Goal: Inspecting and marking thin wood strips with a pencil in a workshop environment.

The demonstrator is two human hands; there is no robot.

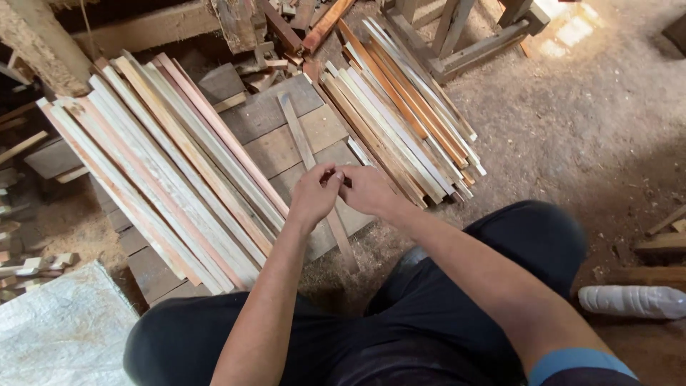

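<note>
My left hand (313,194) and my right hand (366,187) meet in front of me, fingertips pinched together on something small and dark that I cannot make out. Beneath them a single thin wooden strip (300,139) lies lengthwise on a base of grey wooden boards (268,111). A large pile of long pale and reddish wooden strips (164,168) lies to the left of my hands. A second pile of wooden strips (400,114) lies to the right. My knees in dark trousers fill the bottom of the view.
A clear plastic bottle (632,301) lies on the sawdust floor at the right. A crinkled white sheet (61,329) covers the bottom left corner. Wood offcuts (28,264) sit at the left edge, and a timber frame (464,43) stands at the back right.
</note>
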